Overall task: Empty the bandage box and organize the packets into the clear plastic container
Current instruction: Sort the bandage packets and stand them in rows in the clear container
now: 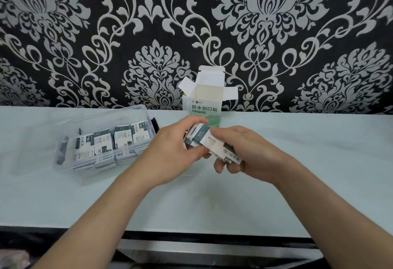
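Note:
The white and green bandage box (204, 102) stands upright at the back of the table, its top flaps open and its inside looking empty. In front of it, a bunch of white and dark green bandage packets (209, 143) is gripped by both my left hand (170, 151) and my right hand (240, 151), just above the table. The clear plastic container (89, 164) lies to the left, its lid off, with several packets (112, 141) standing in rows inside.
The pale table (297, 162) runs to a patterned black and silver wall behind. Black latches sit on the container's ends (60, 153). The table's front edge (191, 231) is near my forearms, with a dark ledge below.

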`<state>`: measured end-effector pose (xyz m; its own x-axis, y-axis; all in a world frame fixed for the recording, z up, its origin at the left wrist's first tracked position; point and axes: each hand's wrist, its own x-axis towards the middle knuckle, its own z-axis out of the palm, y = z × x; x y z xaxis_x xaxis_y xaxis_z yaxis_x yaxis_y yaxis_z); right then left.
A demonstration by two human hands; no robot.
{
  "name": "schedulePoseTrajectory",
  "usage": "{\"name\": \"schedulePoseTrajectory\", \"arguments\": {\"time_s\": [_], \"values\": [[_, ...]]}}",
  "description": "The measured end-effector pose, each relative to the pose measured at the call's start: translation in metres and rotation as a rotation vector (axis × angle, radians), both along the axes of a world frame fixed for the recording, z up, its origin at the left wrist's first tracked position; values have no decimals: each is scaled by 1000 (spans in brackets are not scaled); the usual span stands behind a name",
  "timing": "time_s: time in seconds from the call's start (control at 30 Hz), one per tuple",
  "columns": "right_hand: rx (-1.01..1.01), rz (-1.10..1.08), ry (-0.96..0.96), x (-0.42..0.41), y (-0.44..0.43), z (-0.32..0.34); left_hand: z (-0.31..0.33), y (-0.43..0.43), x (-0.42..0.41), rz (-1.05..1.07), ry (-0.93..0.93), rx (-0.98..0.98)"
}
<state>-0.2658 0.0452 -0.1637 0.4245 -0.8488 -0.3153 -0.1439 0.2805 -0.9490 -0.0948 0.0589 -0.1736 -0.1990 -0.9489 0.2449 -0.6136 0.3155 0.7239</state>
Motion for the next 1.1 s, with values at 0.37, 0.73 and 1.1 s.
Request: {"name": "schedulePoseTrajectory", "arguments": {"time_s": [0.37,0.73,1.1], "values": [[-145,-327,49,15,1,-3,-7,0,-18,155,436,172],[-50,-310,-218,7,-8,-3,-9,-2,-26,153,503,197],[-1010,66,695,-5,-15,-7,-5,-4,-13,192,521,237]]}}
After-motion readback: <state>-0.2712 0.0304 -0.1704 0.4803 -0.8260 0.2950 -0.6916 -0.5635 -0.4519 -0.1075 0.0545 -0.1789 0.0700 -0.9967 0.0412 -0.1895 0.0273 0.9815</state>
